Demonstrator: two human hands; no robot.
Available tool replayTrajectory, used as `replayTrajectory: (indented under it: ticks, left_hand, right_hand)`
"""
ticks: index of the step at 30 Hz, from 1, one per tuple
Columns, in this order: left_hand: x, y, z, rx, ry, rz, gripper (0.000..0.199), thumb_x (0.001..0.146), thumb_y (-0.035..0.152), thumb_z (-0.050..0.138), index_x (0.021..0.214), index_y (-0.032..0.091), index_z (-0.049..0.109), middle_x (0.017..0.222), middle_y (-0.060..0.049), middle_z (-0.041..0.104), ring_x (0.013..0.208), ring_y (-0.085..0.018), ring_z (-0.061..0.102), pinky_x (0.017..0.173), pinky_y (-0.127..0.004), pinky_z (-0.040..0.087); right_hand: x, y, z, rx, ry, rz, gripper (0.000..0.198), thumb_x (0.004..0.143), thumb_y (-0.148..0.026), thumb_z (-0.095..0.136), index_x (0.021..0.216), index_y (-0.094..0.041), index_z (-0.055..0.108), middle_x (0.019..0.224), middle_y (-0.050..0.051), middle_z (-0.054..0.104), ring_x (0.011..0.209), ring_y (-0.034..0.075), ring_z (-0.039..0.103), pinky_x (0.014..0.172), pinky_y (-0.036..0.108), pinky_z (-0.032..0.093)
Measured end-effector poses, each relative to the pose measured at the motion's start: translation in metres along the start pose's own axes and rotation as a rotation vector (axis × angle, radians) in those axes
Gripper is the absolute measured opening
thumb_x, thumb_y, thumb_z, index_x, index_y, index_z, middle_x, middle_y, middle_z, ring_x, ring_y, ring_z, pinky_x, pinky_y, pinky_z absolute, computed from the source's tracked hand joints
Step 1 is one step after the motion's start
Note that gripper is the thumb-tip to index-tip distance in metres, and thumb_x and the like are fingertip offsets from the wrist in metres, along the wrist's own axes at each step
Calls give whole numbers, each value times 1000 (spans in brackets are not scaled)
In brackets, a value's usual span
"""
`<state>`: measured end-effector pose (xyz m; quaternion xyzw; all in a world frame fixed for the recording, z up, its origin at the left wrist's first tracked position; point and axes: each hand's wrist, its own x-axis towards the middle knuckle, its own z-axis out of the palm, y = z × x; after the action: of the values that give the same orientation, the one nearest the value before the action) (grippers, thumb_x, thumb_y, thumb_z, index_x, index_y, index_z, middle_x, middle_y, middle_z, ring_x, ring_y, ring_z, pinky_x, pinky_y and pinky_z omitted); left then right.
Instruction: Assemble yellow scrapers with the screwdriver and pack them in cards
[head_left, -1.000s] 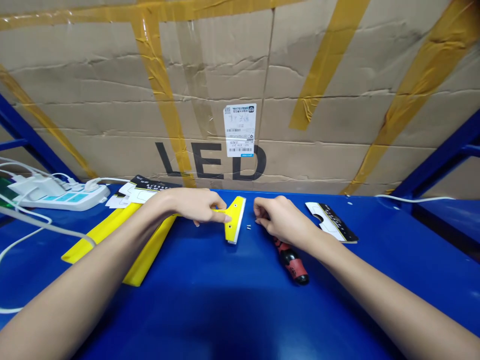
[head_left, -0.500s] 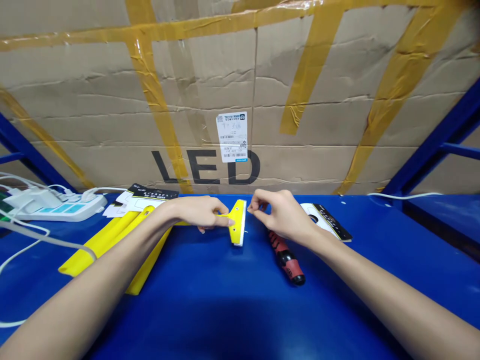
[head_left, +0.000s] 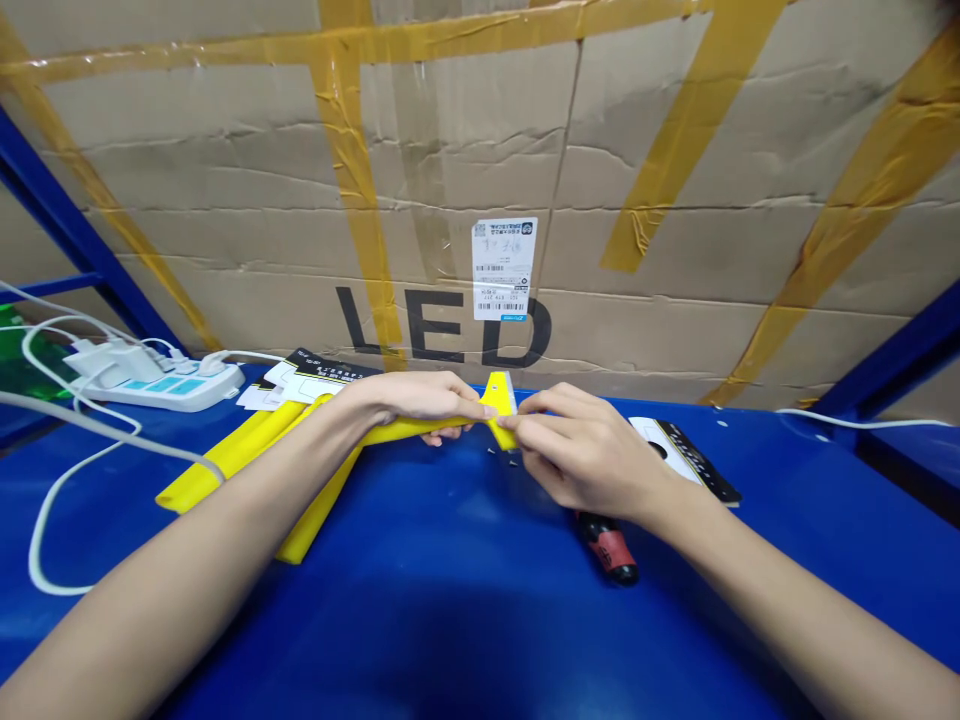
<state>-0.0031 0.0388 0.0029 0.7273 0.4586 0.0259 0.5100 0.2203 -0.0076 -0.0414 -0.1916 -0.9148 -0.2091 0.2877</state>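
My left hand (head_left: 431,402) is closed around the yellow handle of a scraper (head_left: 499,390), whose head with its metal edge points right. My right hand (head_left: 581,445) is closed, fingertips pinched together against the lower part of the scraper head. Whatever small thing they may hold is hidden. Two small screws (head_left: 513,462) lie on the blue surface just below the head. A screwdriver (head_left: 611,550) with a red and black handle lies under my right hand, its upper part covered.
Yellow tube-like pieces (head_left: 315,515) and printed cards (head_left: 300,382) lie to the left. Behind them sits a white power strip (head_left: 184,388) with cables. A black-and-white card (head_left: 694,465) lies at right. The taped cardboard box (head_left: 450,180) stands behind, between blue frame posts (head_left: 915,355).
My right hand has moved from beside the scraper onto its head. The scraper head is turned, and small screws now show below it. The view has shifted slightly left.
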Motion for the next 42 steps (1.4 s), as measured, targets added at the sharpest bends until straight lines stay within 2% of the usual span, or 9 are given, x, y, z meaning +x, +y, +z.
replayTrajectory:
  ticks: [4,11,16,26,29,33,35,39,42]
  left_hand:
    - [1,-1,1,-8,-5,-28,44,81,55,68,67,19,49,61,4,45,57,-11,41,56,-27,38]
    - [3,-6,-4,-38,-22,-14,40,76,55,73,75,18,57,62,4,47,57,-11,42,56,-27,38]
    - [3,-5,-3,-23,-24,-32,44,76,58,72,75,17,58,63,3,49,56,-11,44,56,-28,40]
    - [3,-2,1,-60,-25,-70,42,75,56,74,72,18,56,62,3,47,56,-11,42,55,-27,39]
    - [3,-3,-1,-14,-10,-33,41,76,56,72,75,18,58,63,3,46,58,-11,42,55,-27,38]
    - [-1,0,-5,81,6,56,40,80,56,70,78,18,58,67,2,48,62,-12,45,56,-26,41]
    - [-4,4,-4,140,-10,125,40,83,58,67,78,18,58,68,2,48,63,-13,47,58,-26,42]
    - [-7,12,2,326,14,188,44,87,61,60,82,18,64,65,3,50,59,-13,50,56,-26,40]
    - [-4,14,10,529,71,244,46,90,60,54,86,17,68,68,1,59,59,-13,52,55,-27,34]
  right_hand:
    - [1,-2,-5,-28,-78,-114,25,92,-9,46,78,-20,64,78,9,72,78,23,56,70,38,41]
    - [-2,1,0,95,-84,31,12,93,-20,56,84,-18,63,86,11,72,89,24,59,75,37,44]
    - [-6,5,5,62,-46,-14,25,97,-7,47,81,-20,62,86,8,74,85,21,58,72,34,41]
    - [-9,-2,3,70,-86,-28,26,96,-4,44,84,-18,63,97,10,75,89,23,58,76,37,44]
    - [-8,-3,1,389,-24,210,4,90,-16,63,88,-19,60,97,8,72,93,21,61,81,35,48]
    - [-4,5,-2,685,217,842,19,86,-31,69,78,-20,56,77,2,68,70,16,60,68,31,48]
    - [-2,10,-3,855,173,1078,24,82,-38,74,76,-19,60,71,2,68,64,15,59,62,30,47]
    - [-2,14,-4,1264,-58,1154,29,70,-37,85,86,-15,74,73,4,72,68,14,61,66,29,48]
    - [-4,12,-4,1340,-107,1142,29,67,-35,87,83,-14,77,69,3,71,65,12,60,65,27,46]
